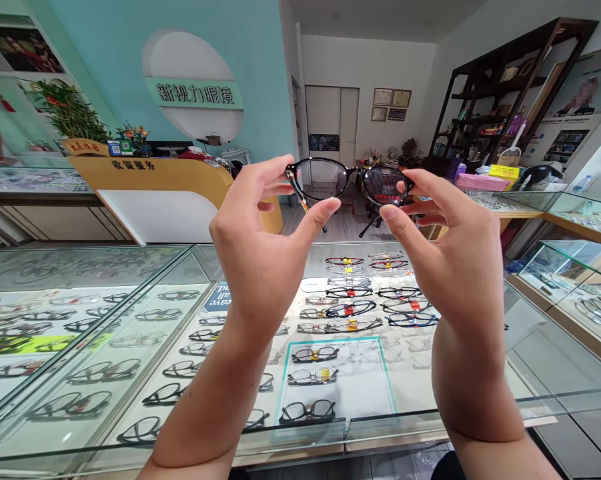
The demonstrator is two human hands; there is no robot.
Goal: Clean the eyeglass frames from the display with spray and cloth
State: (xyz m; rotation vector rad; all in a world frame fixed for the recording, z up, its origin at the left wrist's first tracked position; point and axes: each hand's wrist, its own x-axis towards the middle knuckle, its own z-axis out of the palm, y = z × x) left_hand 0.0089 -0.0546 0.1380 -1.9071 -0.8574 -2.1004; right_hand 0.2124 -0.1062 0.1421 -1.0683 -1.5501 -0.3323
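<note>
I hold a pair of black-framed glasses (350, 181) up in front of me with both hands, lenses facing away. My left hand (260, 247) pinches the left side of the frame between thumb and fingers. My right hand (450, 247) pinches the right side the same way. The lenses are tinted grey and the right lens carries small red lettering. The temple arms hang folded partly down behind the frame. Below my arms lies a glass display counter (180, 413).
The counter holds several rows of spectacle frames (350, 310) under glass. A yellow reception desk (170, 180) stands back left before a teal wall. More glass showcases (570, 280) and a dark shelving unit (500, 93) are on the right. An aisle leads to a back door.
</note>
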